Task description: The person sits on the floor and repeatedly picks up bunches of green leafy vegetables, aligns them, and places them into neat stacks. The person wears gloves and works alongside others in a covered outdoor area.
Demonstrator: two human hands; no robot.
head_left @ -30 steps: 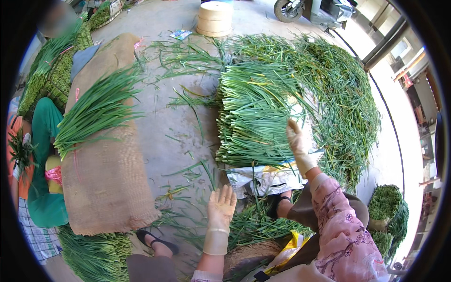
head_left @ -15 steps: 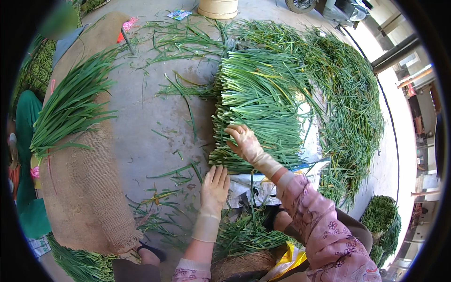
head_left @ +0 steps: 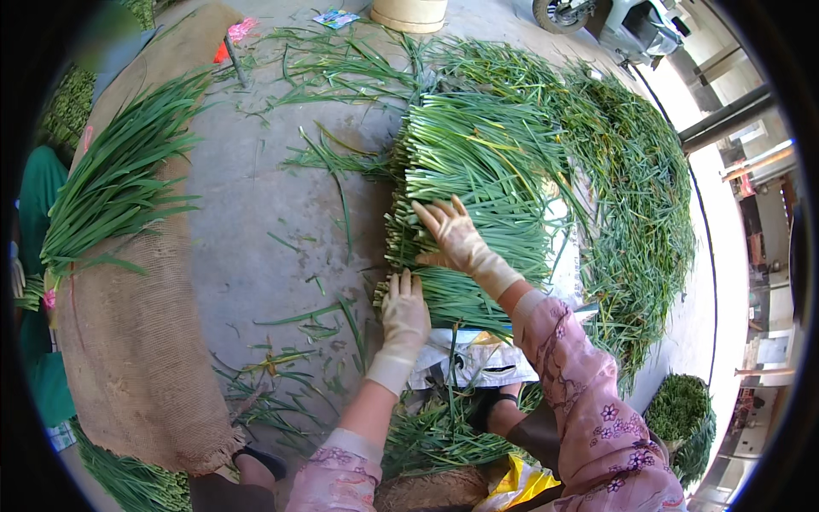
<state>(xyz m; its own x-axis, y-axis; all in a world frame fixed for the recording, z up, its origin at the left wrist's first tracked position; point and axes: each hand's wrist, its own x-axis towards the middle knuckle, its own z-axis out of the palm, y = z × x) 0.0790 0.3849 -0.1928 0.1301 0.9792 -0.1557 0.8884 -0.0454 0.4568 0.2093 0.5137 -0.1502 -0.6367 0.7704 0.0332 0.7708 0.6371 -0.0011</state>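
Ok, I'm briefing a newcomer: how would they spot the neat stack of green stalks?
From the burlap sheet, cross the floor rightward toward the green heap. The stack of green stalks lies between, left hand and right hand at its near end. Unlike that tangled heap, its stalks lie side by side, pale ends leftward.

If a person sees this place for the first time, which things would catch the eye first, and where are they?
Probably the neat stack of long green stalks in the middle, with the gloved left hand and right hand at its near end. Next might come the heap of loose leaves to its right, and the brown burlap on the left, bearing another green bunch.
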